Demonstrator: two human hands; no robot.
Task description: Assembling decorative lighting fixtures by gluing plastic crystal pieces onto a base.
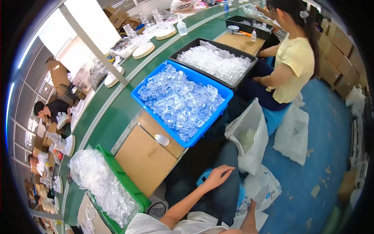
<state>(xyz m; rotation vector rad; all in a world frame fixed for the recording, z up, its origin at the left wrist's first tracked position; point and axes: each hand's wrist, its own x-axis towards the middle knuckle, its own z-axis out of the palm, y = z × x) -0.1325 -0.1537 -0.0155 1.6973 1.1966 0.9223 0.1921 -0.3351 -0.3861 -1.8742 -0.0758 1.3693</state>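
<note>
A worker's left hand (215, 177) rests open, fingers spread, on a blue stool (203, 177) beside a cardboard-topped bench (144, 158); the right hand is hidden, its grip impossible to tell. A blue crate (218, 87) and a black tray (194, 43) of clear plastic pieces line a green conveyor (117, 105); white bags (251, 136) sit on the blue floor (327, 128)

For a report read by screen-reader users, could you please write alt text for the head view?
The person's left hand rests on their lap beside a blue stool, near a blue crate of clear plastic pieces on a green workbench; only the forearm of the right arm shows. A co-worker sits beyond.
</note>
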